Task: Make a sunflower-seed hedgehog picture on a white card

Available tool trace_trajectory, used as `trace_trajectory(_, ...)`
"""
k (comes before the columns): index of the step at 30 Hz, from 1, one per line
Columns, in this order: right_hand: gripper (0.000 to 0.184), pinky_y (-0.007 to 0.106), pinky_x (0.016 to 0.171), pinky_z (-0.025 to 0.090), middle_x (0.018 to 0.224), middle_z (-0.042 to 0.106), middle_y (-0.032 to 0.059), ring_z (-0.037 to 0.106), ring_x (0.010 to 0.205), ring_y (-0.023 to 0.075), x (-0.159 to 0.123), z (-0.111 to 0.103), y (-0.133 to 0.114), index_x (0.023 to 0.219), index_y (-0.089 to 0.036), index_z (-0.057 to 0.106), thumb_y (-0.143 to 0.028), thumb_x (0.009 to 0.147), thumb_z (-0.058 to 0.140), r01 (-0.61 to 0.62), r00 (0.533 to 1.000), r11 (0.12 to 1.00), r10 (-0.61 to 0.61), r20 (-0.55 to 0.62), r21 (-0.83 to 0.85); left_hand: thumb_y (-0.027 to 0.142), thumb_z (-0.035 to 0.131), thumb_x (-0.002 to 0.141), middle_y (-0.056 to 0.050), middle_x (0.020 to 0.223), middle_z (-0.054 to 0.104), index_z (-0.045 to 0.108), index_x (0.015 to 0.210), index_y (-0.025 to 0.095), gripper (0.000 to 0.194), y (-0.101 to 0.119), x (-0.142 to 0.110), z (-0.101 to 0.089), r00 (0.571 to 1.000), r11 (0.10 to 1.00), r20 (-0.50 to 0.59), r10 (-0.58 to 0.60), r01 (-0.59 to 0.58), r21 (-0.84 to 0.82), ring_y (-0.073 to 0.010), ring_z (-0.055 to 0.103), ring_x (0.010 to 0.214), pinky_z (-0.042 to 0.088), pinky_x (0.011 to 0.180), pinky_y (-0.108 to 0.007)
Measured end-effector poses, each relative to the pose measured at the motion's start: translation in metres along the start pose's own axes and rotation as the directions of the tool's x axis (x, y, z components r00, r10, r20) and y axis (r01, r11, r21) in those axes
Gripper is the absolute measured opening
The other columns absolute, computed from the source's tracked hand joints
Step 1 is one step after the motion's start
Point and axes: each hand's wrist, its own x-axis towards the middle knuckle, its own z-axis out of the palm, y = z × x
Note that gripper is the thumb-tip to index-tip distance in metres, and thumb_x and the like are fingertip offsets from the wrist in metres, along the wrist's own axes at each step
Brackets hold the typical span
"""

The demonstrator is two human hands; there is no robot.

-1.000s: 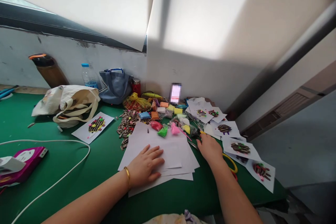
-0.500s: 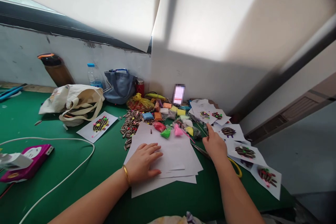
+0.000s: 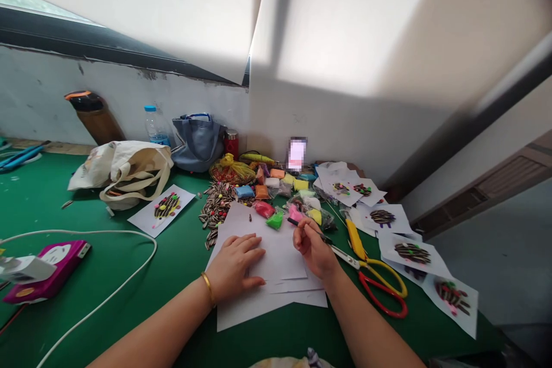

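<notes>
My left hand (image 3: 238, 263) lies flat on a loose stack of white paper (image 3: 241, 313), its fingers spread. Over the stack's right side is my right hand (image 3: 314, 250), its fingers closed around a slim dark pen (image 3: 293, 222). A green clay packet (image 3: 275, 219) and a red clay packet (image 3: 263, 209) sit at the paper's far edge. One sunflower seed (image 3: 250, 218) rests on the sheet. Scissors (image 3: 379, 282) with a red and a yellow handle lie right of my right hand, beside a yellow utility knife (image 3: 356, 240).
Striped sunflower seeds (image 3: 218, 207) are heaped left of the packets. Several seed-decorated picture sheets (image 3: 414, 253) line the right side; another decorated sheet (image 3: 161, 210) lies left. A canvas bag (image 3: 121, 169), blue bag (image 3: 197, 141), phone (image 3: 296, 153) and white cable (image 3: 112, 293) are also on the table.
My right hand has come from the scissors area leftward to the paper, now with the pen in it. The scissors and yellow knife are uncovered. My left hand stays on the paper.
</notes>
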Motion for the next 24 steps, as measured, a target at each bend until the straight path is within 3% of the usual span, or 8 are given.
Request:
trace_trajectory(4, 0.032, 0.018, 0.052, 0.041, 0.064, 0.058, -0.0024, 0.051, 0.056, 0.0094, 0.004, -0.008, 0.002, 0.102, -0.022, 0.064, -0.048, 0.082, 0.061, -0.108, 0.991, 0.983, 0.119, -0.068, 0.148, 0.042, 0.064, 0.081, -0.008, 0.137, 0.056, 0.061, 0.122, 0.028, 0.043, -0.002, 0.001, -0.003, 0.999, 0.999, -0.035, -0.036, 0.036, 0.015, -0.0294, 0.047, 0.128, 0.034, 0.103, -0.046)
trace_trajectory(7, 0.032, 0.020, 0.052, 0.044, 0.064, 0.060, -0.0009, 0.054, 0.057, 0.0103, 0.008, -0.012, -0.001, 0.095, -0.020, 0.068, -0.046, 0.079, 0.064, -0.154, 0.968, 0.958, 0.195, -0.156, 0.242, 0.036, 0.064, 0.081, -0.008, 0.136, 0.057, 0.062, 0.120, 0.028, 0.041, -0.006, 0.001, -0.004, 0.996, 0.998, -0.065, -0.062, 0.063, 0.013, -0.0282, 0.049, 0.127, 0.035, 0.102, -0.045)
trace_trajectory(14, 0.029, 0.019, 0.051, 0.045, 0.064, 0.060, -0.0016, 0.054, 0.055, 0.0091, 0.011, -0.019, 0.000, 0.088, -0.020, 0.066, -0.047, 0.078, 0.066, -0.135, 0.970, 0.957, 0.180, -0.161, 0.258, 0.039, 0.069, 0.076, -0.008, 0.137, 0.057, 0.063, 0.120, 0.028, 0.046, -0.009, 0.003, -0.005, 0.996, 0.996, -0.030, -0.086, 0.086, 0.013, -0.0297, 0.049, 0.127, 0.036, 0.102, -0.046)
trace_trajectory(17, 0.023, 0.017, 0.050, 0.041, 0.061, 0.056, -0.0042, 0.051, 0.054, 0.0074, 0.008, -0.017, 0.004, 0.086, -0.021, 0.064, -0.040, 0.075, 0.072, -0.079, 0.981, 0.982, 0.107, -0.162, 0.171, 0.040, 0.069, 0.077, -0.008, 0.136, 0.057, 0.062, 0.120, 0.028, 0.045, -0.008, 0.004, -0.002, 0.994, 0.994, -0.025, -0.103, 0.104, 0.018, -0.0300, 0.048, 0.127, 0.034, 0.102, -0.047)
trace_trajectory(20, 0.016, 0.016, 0.047, 0.036, 0.056, 0.050, -0.0067, 0.045, 0.050, 0.0063, 0.001, -0.011, 0.011, 0.081, -0.021, 0.062, -0.032, 0.075, 0.072, -0.023, 0.988, 0.999, 0.017, -0.152, -0.037, 0.042, 0.068, 0.077, -0.008, 0.136, 0.057, 0.063, 0.120, 0.028, 0.045, -0.006, 0.004, 0.001, 0.993, 0.994, -0.037, -0.112, 0.113, 0.011, -0.0301, 0.048, 0.127, 0.033, 0.103, -0.047)
trace_trajectory(24, 0.013, 0.022, 0.060, 0.045, 0.069, 0.062, -0.0028, 0.056, 0.062, 0.0108, -0.013, 0.006, 0.021, 0.092, -0.022, 0.066, -0.030, 0.083, 0.062, -0.002, 0.999, 0.904, -0.017, -0.042, -0.427, 0.043, 0.068, 0.077, -0.007, 0.135, 0.057, 0.063, 0.120, 0.028, 0.046, -0.006, 0.005, 0.003, 0.992, 0.993, -0.038, -0.120, 0.120, 0.007, -0.0301, 0.046, 0.128, 0.033, 0.104, -0.048)
